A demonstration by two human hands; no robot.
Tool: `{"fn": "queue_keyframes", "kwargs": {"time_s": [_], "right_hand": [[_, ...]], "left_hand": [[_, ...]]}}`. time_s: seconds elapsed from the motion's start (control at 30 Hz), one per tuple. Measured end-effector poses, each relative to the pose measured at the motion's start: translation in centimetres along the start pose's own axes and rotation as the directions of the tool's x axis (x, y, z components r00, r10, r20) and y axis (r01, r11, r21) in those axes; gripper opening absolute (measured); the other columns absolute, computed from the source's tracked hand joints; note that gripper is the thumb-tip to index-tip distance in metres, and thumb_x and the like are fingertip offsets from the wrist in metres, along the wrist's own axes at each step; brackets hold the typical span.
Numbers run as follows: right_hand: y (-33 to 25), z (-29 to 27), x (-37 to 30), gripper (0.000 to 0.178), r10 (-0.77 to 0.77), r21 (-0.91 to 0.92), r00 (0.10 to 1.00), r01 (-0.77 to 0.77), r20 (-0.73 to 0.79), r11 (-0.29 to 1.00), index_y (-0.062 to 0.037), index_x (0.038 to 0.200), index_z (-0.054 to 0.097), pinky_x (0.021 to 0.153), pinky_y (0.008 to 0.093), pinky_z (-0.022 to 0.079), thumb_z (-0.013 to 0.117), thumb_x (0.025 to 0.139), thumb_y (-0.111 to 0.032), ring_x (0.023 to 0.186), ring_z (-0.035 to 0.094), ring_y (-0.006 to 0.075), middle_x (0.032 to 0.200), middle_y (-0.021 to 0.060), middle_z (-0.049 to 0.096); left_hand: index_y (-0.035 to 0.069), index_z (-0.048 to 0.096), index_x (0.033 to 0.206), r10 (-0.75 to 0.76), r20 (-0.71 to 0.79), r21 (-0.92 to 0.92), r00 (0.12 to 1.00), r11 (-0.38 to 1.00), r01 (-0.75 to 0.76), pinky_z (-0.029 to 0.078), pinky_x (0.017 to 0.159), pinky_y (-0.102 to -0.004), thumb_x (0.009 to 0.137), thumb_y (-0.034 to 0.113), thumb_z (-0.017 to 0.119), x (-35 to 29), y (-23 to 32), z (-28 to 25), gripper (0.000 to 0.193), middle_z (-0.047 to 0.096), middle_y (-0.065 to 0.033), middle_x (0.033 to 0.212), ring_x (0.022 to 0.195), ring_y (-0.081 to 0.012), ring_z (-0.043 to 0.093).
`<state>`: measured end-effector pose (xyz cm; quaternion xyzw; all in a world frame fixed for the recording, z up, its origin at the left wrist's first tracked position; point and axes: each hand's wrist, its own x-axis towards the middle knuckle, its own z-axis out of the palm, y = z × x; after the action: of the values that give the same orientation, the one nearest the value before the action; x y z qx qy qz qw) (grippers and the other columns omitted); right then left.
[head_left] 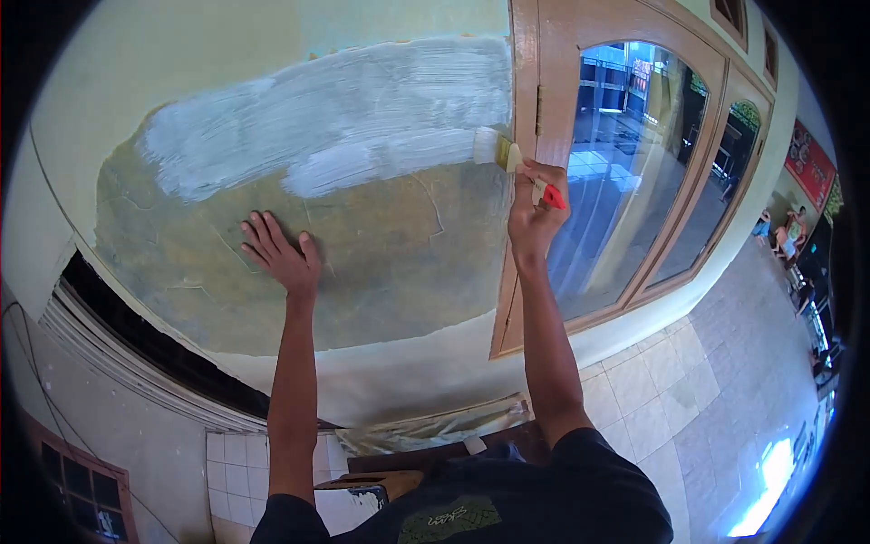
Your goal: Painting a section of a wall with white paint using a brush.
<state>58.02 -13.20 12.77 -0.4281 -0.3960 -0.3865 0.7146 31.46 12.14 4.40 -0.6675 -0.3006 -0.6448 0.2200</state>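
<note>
My right hand (536, 218) grips a wide paintbrush (506, 154) with a pale handle that ends in red. Its bristles touch the wall at the right end of a white paint stroke, close to the wooden door frame. My left hand (285, 257) lies against the bare greenish-brown wall patch (390, 281), fingers spread, holding nothing. Streaky white paint (335, 109) covers the upper part of the patch. Fine cracks run through the unpainted lower part. Cream wall paint surrounds the patch.
A wooden door (555, 118) with arched glass borders the patch on the right. Below me are a box-like thing (349, 508) with a white-smeared dark edge and a crumpled plastic sheet (435, 430). A dark slot (163, 331) runs at lower left. People (790, 234) sit far right.
</note>
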Motion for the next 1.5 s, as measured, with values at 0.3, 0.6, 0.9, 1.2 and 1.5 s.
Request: {"fn": "queue_keyframes", "kwargs": {"time_s": [0.3,0.6,0.9,1.2,1.5], "right_hand": [[-1.0,-2.6,1.6,0.019,-0.029,-0.068,0.997,0.024,-0.068,0.997,-0.0015,0.092,0.063,0.077,0.0340,0.051,0.066,0.081,0.013,0.085,0.065,0.0277,0.094,0.0133,0.067],[-1.2,2.9,-2.0,0.027,-0.235,-0.327,0.959,0.275,0.156,0.904,-0.0096,0.095,0.069,0.069,0.0359,0.049,0.072,0.074,0.007,0.080,0.060,0.0271,0.099,0.0104,0.067],[0.4,1.8,-1.0,0.026,-0.217,-0.111,0.971,0.206,-0.102,0.972,-0.0095,0.091,0.068,0.068,0.0349,0.047,0.072,0.070,0.007,0.082,0.058,0.0254,0.098,0.0089,0.065],[0.1,1.2,-1.9,0.027,-0.231,-0.028,0.972,0.230,-0.038,0.973,-0.0105,0.089,0.067,0.068,0.0351,0.047,0.074,0.070,0.007,0.083,0.059,0.0258,0.098,0.0076,0.065],[-0.2,1.1,-1.7,0.026,-0.244,-0.093,0.969,0.246,0.040,0.965,-0.0084,0.087,0.067,0.065,0.0351,0.046,0.074,0.070,0.009,0.080,0.059,0.0260,0.098,0.0085,0.065]], "left_hand": [[-0.001,0.031,0.154,-0.004,0.017,0.018,1.000,1.000,0.004,0.006,0.120,-0.0602,0.103,0.043,0.037,0.0,1.3,0.0,0.068,0.027,-0.0200,0.163,0.153,-0.0415,0.018],[0.000,0.029,0.156,0.013,-0.002,0.026,1.000,1.000,-0.013,0.007,0.120,-0.0579,0.105,0.042,0.036,-0.2,2.9,1.0,0.067,0.026,-0.0184,0.164,0.153,-0.0397,0.018],[0.000,0.029,0.156,0.003,0.009,0.036,1.000,0.999,-0.004,0.006,0.121,-0.0579,0.104,0.044,0.036,-0.6,3.1,1.8,0.069,0.027,-0.0183,0.163,0.153,-0.0407,0.018],[0.000,0.030,0.155,0.002,-0.001,0.018,1.000,1.000,-0.002,0.005,0.121,-0.0576,0.104,0.045,0.036,-0.9,2.9,2.0,0.069,0.027,-0.0188,0.163,0.153,-0.0401,0.018],[-0.001,0.030,0.155,-0.002,0.010,0.022,1.000,1.000,0.001,0.006,0.121,-0.0578,0.104,0.044,0.036,-1.1,3.2,1.9,0.068,0.027,-0.0195,0.163,0.153,-0.0403,0.018]]}}
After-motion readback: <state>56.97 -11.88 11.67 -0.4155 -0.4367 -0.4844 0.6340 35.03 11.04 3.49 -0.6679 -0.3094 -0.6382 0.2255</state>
